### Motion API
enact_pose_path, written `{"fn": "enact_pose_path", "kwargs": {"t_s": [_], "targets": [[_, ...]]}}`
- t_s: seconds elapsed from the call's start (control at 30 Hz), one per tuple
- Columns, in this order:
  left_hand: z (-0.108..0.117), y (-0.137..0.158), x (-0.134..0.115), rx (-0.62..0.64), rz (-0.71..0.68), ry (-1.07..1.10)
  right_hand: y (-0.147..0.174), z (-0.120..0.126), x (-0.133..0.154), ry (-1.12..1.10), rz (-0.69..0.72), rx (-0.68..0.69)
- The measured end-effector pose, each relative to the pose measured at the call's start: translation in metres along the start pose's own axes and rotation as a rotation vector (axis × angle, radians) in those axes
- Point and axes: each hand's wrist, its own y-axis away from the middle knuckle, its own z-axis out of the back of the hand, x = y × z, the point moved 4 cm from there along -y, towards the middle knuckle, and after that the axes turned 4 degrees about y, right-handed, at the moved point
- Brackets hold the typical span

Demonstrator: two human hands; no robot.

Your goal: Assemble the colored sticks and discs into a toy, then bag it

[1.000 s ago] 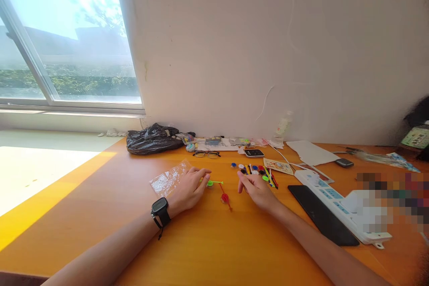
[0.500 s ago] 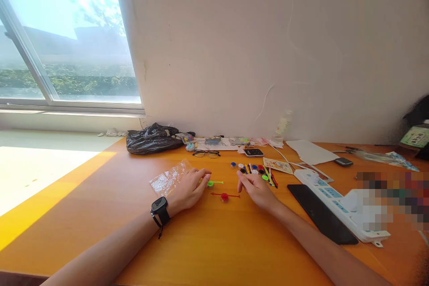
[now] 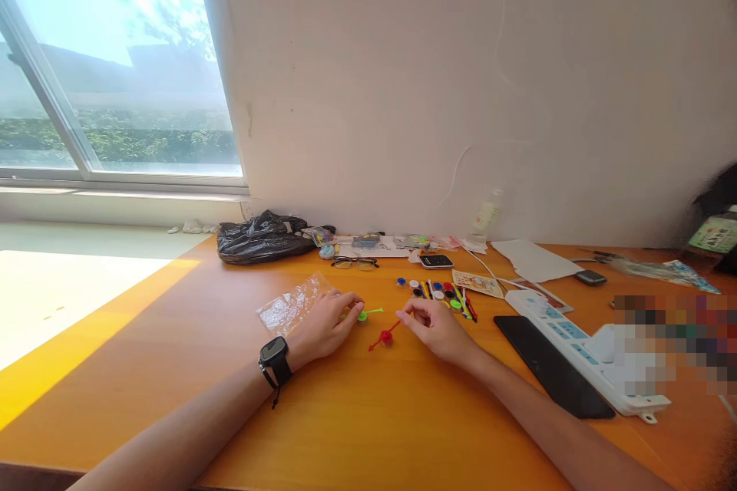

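Note:
A red spinner [image 3: 386,337] with a long arrow stands on the wooden table between my hands, its arrow slanting from lower left to upper right. My right hand [image 3: 441,328] pinches at the arrow's upper end with thumb and forefinger, the other fingers curled. A smaller green spinner [image 3: 362,316] with a light green arrow lies just behind it. Beside that one rests my left hand [image 3: 328,322], fingers stretched and apart, partly covering the green arrow's left end; contact cannot be made out. A clear plastic bag [image 3: 291,305] lies left of and partly behind this hand.
Several coloured discs and arrow sticks [image 3: 441,291] are grouped beyond my right hand. Glasses [image 3: 355,264], a black plastic bag [image 3: 262,238] and a small black device [image 3: 436,262] lie toward the wall. On the right are a black phone-like slab [image 3: 550,368] and a white power strip [image 3: 576,345].
The red arrow has turned from nearly level to a slant, and my right hand's fingers have come down to its end. The green arrow has tilted slightly upward. My left hand stays put.

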Motion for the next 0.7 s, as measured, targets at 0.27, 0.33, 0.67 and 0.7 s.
{"fn": "enact_pose_path", "kwargs": {"t_s": [0.27, 0.33, 0.67, 0.7], "targets": [[0.0015, 0.0007, -0.0002, -0.017, -0.014, 0.022, 0.0006, 0.0006, 0.0039, 0.009, 0.001, -0.003], [0.0019, 0.0008, -0.001, -0.016, -0.011, 0.023, 0.0007, 0.0011, 0.0051, 0.011, 0.002, 0.0], [0.0002, 0.0005, -0.0018, 0.015, -0.018, 0.032, 0.0015, 0.0008, 0.0014, 0.01, -0.015, 0.017], [0.0009, 0.0007, -0.0031, 0.02, -0.025, 0.031, 0.0021, 0.0008, 0.0015, 0.018, -0.011, 0.018]]}}
